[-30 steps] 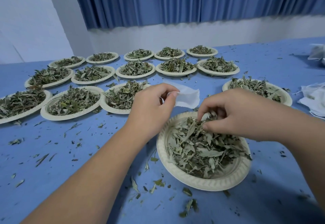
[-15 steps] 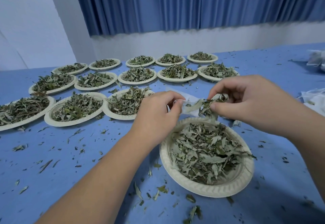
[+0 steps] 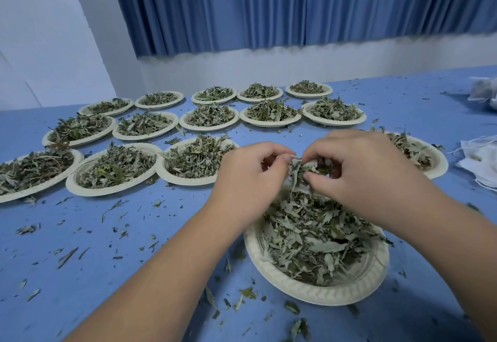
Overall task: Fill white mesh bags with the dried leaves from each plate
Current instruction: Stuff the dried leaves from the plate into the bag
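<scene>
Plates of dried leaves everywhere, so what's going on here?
A person is stuffing dried leaves into a small white mesh bag. The left hand pinches the bag's mouth while the right hand pushes a pinch of leaves in, just above the nearest plate, which holds plenty more. Other full plates stand in rows behind, spare bags lie at the right, and leaf bits litter the blue table.

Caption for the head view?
Left hand holds a white mesh bag while right hand pushes dried leaves in, above the near plate.
</scene>
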The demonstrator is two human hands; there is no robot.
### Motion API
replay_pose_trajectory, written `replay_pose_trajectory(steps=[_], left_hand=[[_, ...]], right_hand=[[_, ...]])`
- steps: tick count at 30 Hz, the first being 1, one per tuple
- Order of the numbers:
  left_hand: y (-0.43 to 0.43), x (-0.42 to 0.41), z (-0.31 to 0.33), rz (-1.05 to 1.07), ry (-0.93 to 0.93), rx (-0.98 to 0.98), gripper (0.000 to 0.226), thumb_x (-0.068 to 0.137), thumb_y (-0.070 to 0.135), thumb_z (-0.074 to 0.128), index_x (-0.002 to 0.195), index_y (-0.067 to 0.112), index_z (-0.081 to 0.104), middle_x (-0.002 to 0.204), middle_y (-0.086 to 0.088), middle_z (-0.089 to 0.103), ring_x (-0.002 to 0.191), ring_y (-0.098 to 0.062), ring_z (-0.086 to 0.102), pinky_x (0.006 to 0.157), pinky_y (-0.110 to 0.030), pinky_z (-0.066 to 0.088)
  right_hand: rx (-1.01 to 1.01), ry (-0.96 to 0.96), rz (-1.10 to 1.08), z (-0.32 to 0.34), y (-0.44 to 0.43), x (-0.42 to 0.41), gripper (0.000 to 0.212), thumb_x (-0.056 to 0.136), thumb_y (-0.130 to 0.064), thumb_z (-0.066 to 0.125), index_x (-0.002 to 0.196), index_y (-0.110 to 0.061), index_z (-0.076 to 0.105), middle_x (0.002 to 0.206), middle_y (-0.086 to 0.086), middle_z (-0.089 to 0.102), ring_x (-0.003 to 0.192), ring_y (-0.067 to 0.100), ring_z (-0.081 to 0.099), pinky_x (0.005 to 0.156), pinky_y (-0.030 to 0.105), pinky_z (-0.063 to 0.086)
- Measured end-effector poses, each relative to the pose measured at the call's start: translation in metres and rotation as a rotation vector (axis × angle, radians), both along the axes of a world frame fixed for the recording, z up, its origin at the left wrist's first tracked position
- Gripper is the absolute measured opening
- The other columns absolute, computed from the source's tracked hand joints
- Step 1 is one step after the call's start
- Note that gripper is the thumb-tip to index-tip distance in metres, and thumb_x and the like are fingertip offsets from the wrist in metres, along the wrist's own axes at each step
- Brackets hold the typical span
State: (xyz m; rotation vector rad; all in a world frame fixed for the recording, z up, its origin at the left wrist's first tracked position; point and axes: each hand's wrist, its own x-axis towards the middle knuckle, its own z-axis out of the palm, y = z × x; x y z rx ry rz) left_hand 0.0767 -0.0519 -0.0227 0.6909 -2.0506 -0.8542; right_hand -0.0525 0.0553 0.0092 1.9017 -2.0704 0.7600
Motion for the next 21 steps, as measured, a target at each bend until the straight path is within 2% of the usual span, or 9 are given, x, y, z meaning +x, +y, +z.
replay_pose_trajectory(steps=[2, 5, 7, 10, 12, 14, 17, 19, 21], left_hand=[[0.0018, -0.0006, 0.0006, -0.016, 0.024, 0.039, 0.017, 0.091, 0.021, 0.064, 0.086, 0.032, 0.076, 0.069, 0.019, 0.069, 0.061, -0.001, 0.060, 0.058, -0.019, 0.049], [0.0043, -0.0010, 0.0029, -0.024, 0.043, 0.081, 0.022, 0.091, 0.021, 0.063, 0.079, 0.038, 0.072, 0.066, 0.021, 0.068, 0.056, 0.000, 0.058, 0.053, -0.013, 0.045], [0.0046, -0.0016, 0.0031, -0.014, 0.063, 0.105, 0.025, 0.091, 0.020, 0.063, 0.077, 0.039, 0.071, 0.073, 0.016, 0.071, 0.064, -0.006, 0.064, 0.062, -0.024, 0.054], [0.0062, -0.0025, 0.0036, -0.017, 0.094, 0.133, 0.025, 0.091, 0.019, 0.063, 0.077, 0.038, 0.072, 0.077, 0.009, 0.073, 0.072, -0.016, 0.066, 0.071, -0.036, 0.055], [0.0069, -0.0032, 0.0040, -0.024, 0.106, 0.137, 0.026, 0.091, 0.019, 0.063, 0.075, 0.039, 0.072, 0.075, 0.012, 0.073, 0.071, -0.013, 0.066, 0.069, -0.034, 0.055], [0.0069, -0.0038, 0.0040, -0.034, 0.113, 0.164, 0.024, 0.090, 0.021, 0.064, 0.076, 0.038, 0.073, 0.072, 0.017, 0.072, 0.067, -0.003, 0.064, 0.070, -0.029, 0.055], [0.0084, -0.0041, 0.0037, -0.039, 0.116, 0.191, 0.022, 0.091, 0.023, 0.064, 0.077, 0.037, 0.073, 0.064, 0.021, 0.068, 0.058, 0.003, 0.059, 0.062, -0.018, 0.050], [0.0095, -0.0045, 0.0029, -0.025, 0.122, 0.184, 0.024, 0.091, 0.021, 0.064, 0.076, 0.037, 0.073, 0.073, 0.017, 0.072, 0.063, -0.005, 0.063, 0.061, -0.022, 0.050], [0.0100, -0.0046, 0.0023, -0.019, 0.131, 0.193, 0.024, 0.091, 0.019, 0.063, 0.077, 0.036, 0.073, 0.079, 0.013, 0.073, 0.072, -0.015, 0.066, 0.065, -0.028, 0.052]], right_hand=[[0.015, 0.036, -0.020, -0.0013, -0.0007, 0.0015, 0.016, 0.077, -0.030, 0.072, 0.093, -0.026, 0.072, 0.075, -0.010, 0.054, 0.068, 0.002, 0.043, 0.066, 0.022, 0.034], [0.019, 0.021, -0.022, -0.0005, -0.0004, 0.0012, 0.021, 0.078, -0.034, 0.073, 0.098, -0.027, 0.073, 0.083, -0.006, 0.059, 0.072, 0.005, 0.044, 0.068, 0.020, 0.032], [0.002, -0.021, -0.006, 0.0012, 0.0007, 0.0004, 0.023, 0.077, -0.035, 0.072, 0.099, -0.028, 0.074, 0.082, -0.007, 0.059, 0.069, -0.001, 0.043, 0.063, 0.013, 0.029], [-0.012, -0.032, -0.014, 0.0017, 0.0022, 0.0029, 0.023, 0.077, -0.035, 0.070, 0.098, -0.027, 0.073, 0.080, -0.010, 0.059, 0.070, 0.002, 0.043, 0.062, 0.015, 0.027], [-0.010, -0.009, -0.022, 0.0006, 0.0017, 0.0056, 0.019, 0.078, -0.029, 0.071, 0.096, -0.024, 0.074, 0.079, -0.008, 0.062, 0.072, 0.005, 0.044, 0.062, 0.013, 0.027], [0.016, 0.033, -0.049, -0.0003, -0.0001, 0.0073, 0.019, 0.080, -0.023, 0.071, 0.099, -0.022, 0.075, 0.083, -0.002, 0.066, 0.073, 0.009, 0.046, 0.063, 0.019, 0.024], [0.064, 0.055, -0.094, -0.0010, -0.0017, 0.0068, 0.024, 0.082, -0.025, 0.070, 0.107, -0.026, 0.073, 0.088, -0.003, 0.064, 0.076, 0.009, 0.049, 0.065, 0.017, 0.026], [0.072, -0.052, -0.071, 0.0018, 0.0007, 0.0062, 0.026, 0.081, -0.029, 0.066, 0.106, -0.031, 0.072, 0.082, -0.011, 0.063, 0.069, 0.003, 0.050, 0.064, 0.010, 0.032], [0.078, -0.226, -0.031, 0.0057, 0.0044, 0.0063, 0.024, 0.077, -0.040, 0.060, 0.098, -0.040, 0.071, 0.070, -0.015, 0.066, 0.066, 0.002, 0.058, 0.064, 0.009, 0.042]])
